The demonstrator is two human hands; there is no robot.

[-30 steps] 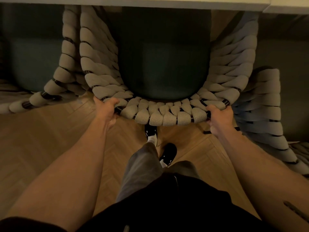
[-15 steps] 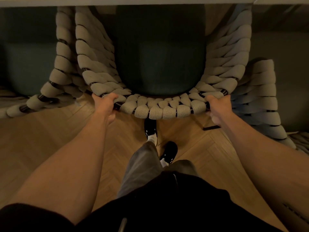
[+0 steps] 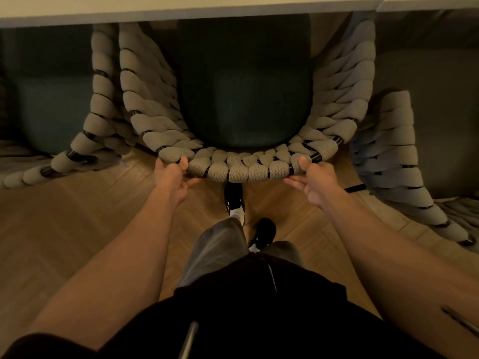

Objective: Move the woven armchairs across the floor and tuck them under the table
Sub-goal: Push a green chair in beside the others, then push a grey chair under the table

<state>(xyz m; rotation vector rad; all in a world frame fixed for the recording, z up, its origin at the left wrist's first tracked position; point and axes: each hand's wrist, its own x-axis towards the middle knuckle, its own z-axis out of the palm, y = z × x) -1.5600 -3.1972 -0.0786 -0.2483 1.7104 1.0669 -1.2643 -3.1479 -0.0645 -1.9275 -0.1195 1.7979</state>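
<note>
The single head camera (wide-angle) looks steeply down and forward, close over the woven armchair (image 3: 246, 169) at the desk (image 3: 181, 9) edge.

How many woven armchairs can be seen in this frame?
3. One armchair in the middle, its back rim held by both hands; one at left; one at right. All sit at the table edge; others may be hidden.

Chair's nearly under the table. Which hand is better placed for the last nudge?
Probably the left hand: its fingers wrap over the woven back rim of the middle armchair. The right hand looks looser, fingers loosening below the rim.
</note>
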